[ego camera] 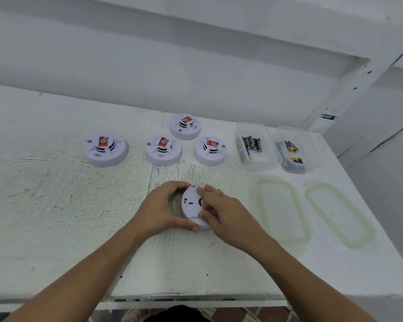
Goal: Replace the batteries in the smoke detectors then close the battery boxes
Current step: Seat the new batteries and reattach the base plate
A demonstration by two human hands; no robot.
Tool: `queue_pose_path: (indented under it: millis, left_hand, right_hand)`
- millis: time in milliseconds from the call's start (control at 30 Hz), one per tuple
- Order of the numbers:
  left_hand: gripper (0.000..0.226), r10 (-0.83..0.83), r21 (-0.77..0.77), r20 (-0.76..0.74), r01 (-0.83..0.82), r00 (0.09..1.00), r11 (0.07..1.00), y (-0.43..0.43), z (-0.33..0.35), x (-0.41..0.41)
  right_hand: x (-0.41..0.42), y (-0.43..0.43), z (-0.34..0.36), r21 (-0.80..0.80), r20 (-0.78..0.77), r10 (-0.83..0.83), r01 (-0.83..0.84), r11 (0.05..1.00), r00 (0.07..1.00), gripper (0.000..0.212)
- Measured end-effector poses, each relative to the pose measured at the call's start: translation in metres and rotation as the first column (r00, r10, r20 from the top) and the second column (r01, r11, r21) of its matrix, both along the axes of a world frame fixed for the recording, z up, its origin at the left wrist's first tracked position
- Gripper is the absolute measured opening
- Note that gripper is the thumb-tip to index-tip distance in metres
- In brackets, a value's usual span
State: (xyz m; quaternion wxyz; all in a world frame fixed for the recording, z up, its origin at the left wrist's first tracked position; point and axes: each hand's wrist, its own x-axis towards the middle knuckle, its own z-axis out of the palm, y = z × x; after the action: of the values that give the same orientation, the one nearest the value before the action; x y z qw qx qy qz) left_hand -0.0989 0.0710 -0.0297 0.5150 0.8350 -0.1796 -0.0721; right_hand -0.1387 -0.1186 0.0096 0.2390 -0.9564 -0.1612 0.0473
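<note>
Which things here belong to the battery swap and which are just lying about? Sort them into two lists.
Job in hand:
- held detector, gripped by left hand and right hand
- four waiting detectors
- left battery box, right battery box, both open
- two lids

Not part of it:
- table
- wall

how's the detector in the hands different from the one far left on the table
The held detector shows its plain white back, tilted, gripped by the left hand and right hand; the far-left detector sits flat, red label up, untouched. Both are round and white.
</note>
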Motion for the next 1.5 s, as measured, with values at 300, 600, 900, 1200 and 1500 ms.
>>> queue_pose_path:
  millis: [300, 600, 900, 1200, 1500]
  left_hand:
    - [0.084, 0.020, -0.026, -0.035, -0.021, 0.999, 0.999, 0.000, 0.002, -0.004]
    - [0.081, 0.038, -0.020, -0.033, -0.038, 0.999, 0.999, -0.001, 0.001, -0.008]
    - [0.052, 0.008, -0.164, -0.074, -0.020, 0.997, 0.986, 0.001, 0.010, -0.014]
    - [0.033, 0.113, -0.125, -0.067, -0.120, 0.991, 0.985, -0.003, 0.010, -0.012]
    - [0.036, 0.125, -0.101, -0.081, -0.133, 0.989, 0.986, -0.003, 0.006, -0.013]
  right_hand:
    - [-0.011, -0.016, -0.005, 0.250, -0.017, -0.007, 0.011, 0.968, 1.000, 0.041]
    - [-0.011, -0.029, -0.015, 0.291, -0.045, 0.013, 0.001, 0.957, 0.999, 0.047]
    - [0.003, -0.034, 0.004, 0.708, -0.342, 0.001, 0.257, 0.657, 0.940, 0.034]
    - [0.014, -0.017, -0.006, 0.797, -0.488, -0.095, 0.488, 0.357, 0.868, 0.024]
    - [0.011, -0.014, -0.020, 0.807, -0.509, -0.110, 0.518, 0.285, 0.854, 0.025]
